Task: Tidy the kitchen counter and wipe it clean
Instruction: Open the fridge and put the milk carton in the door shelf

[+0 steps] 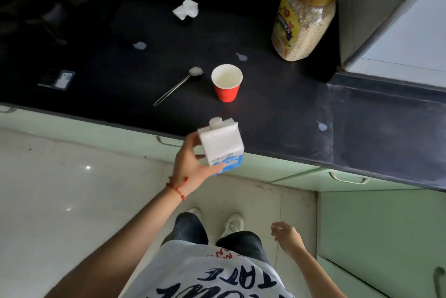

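**Bench inventory: containers and contents**

1. Milk carton (pixel 220 144), white with a blue band and white screw cap in place, centre of the frame. We see the left hand (pixel 190 165) grasping it by its side, above the front edge of the dark bench (pixel 277 114). Contents not visible.
2. Paper cup (pixel 226 82), red outside and white inside, upright on the bench above the carton; we cannot tell whether it holds anything.
3. Plastic jar (pixel 304 17), clear, gold handled lid, upper right of the frame, nearly full of pale flakes.
4. Spoon (pixel 179 85), just left of the cup, white residue in its bowl.
5. Crumpled tissue (pixel 186 9), upper centre.
6. White spills (pixel 139 45), scattered across the bench.

Right hand (pixel 286 233), lower right: loosely curled, grasping nothing.
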`<act>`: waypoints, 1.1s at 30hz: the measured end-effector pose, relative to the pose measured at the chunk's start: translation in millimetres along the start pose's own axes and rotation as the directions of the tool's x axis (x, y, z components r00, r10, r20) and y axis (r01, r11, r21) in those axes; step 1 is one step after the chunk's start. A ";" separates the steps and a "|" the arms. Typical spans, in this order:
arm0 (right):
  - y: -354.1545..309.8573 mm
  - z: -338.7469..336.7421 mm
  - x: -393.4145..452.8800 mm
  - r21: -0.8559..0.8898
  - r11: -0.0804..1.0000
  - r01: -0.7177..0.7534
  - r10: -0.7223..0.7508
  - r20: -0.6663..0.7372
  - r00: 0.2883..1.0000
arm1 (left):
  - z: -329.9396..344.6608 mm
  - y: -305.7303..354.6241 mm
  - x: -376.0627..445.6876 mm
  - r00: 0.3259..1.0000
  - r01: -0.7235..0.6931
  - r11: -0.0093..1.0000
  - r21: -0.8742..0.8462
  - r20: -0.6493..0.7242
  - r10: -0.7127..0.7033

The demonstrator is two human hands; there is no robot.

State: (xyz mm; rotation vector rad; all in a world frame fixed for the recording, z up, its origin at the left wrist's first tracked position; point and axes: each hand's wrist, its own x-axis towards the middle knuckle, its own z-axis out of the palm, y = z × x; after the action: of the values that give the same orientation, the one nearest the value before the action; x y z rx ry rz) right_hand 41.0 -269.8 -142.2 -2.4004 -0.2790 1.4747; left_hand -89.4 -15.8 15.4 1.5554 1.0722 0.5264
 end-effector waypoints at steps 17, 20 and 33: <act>-157.4 64.7 22.7 -0.453 0.865 0.213 -0.157 0.159 0.975 | -173.5 -214.0 -139.5 0.697 0.581 0.813 -0.034 -0.495 -0.519; -188.6 88.1 17.2 -0.478 0.854 0.206 -0.152 0.149 0.977 | -193.2 -233.2 -151.4 0.647 0.625 0.778 -0.063 -0.516 -0.561; -367.1 233.2 15.2 -0.707 0.467 0.531 -0.181 0.511 0.840 | -253.2 -256.7 -213.5 0.174 0.604 0.622 -0.499 -0.679 -0.713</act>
State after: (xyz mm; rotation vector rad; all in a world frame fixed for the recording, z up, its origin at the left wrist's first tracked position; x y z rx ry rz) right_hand -161.7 114.8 -121.4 -2.3264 -1.8805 1.7973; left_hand -485.9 -70.5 -108.6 0.4404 2.2972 0.7044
